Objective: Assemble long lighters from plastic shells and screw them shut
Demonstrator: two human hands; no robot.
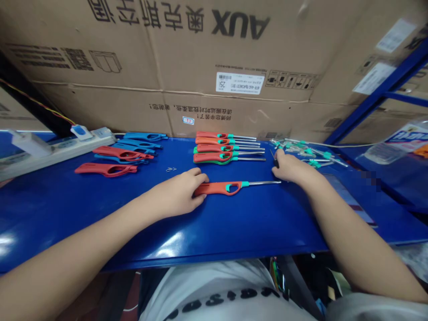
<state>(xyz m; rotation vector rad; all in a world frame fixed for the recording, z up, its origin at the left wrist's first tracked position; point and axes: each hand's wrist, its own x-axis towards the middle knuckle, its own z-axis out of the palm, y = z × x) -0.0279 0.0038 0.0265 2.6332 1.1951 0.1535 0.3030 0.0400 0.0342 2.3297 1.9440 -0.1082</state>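
An orange-red long-nosed lighter (219,188) with a green trigger lies flat on the table, its metal tube pointing right. My left hand (183,191) is closed around the rear end of its handle. Beyond the tube's tip, my right hand (289,167) is closed on a small dark screwdriver (276,163), mostly hidden by the fingers and apart from the lighter. Behind the held lighter, several red, orange and green lighters (214,157) with metal tubes lie in a stack. Several tiny metal screws (171,169) rest near my left hand.
Red handle shells (100,169) and blue handle shells (140,137) lie at the left, beside a white power strip (60,151). Metal tubes with green parts (304,149) are heaped at the back right. A large cardboard sheet (167,67) stands behind the blue table (234,232).
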